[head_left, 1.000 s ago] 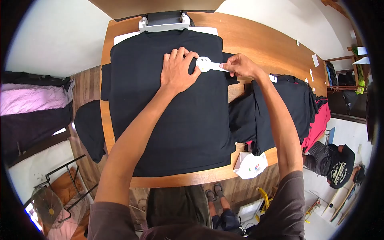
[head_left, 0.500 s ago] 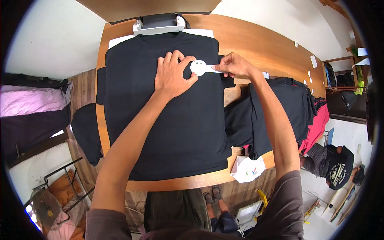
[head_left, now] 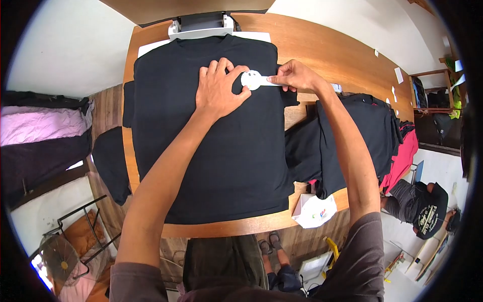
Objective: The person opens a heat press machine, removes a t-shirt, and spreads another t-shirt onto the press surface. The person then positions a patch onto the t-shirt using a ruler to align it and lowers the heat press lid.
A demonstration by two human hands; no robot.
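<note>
A black T-shirt (head_left: 216, 151) lies spread flat over a white board on the wooden table, its neckline at the far end. On its upper right chest is a white piece (head_left: 251, 80) with a rounded end and a narrow strip running right; it looks like paper or film. My left hand (head_left: 220, 90) rests on the shirt, thumb and forefinger spread around the rounded end, the other fingers bent. Pinched between my right thumb and fingers is the strip's end, with my right hand (head_left: 297, 75) just above the shirt's right edge. Dark marks show on the rounded end.
A white machine part (head_left: 201, 27) stands behind the shirt. More black shirts (head_left: 352, 141) and a red garment (head_left: 400, 156) are heaped at right. By the front edge sits a white paper item (head_left: 314, 210). Another person (head_left: 427, 209) is at far right; a fan (head_left: 60, 261) stands lower left.
The rounded end now looks tilted or curled rather than flat, and my right hand has moved slightly upward in view. My left hand keeps its place on the shirt.
</note>
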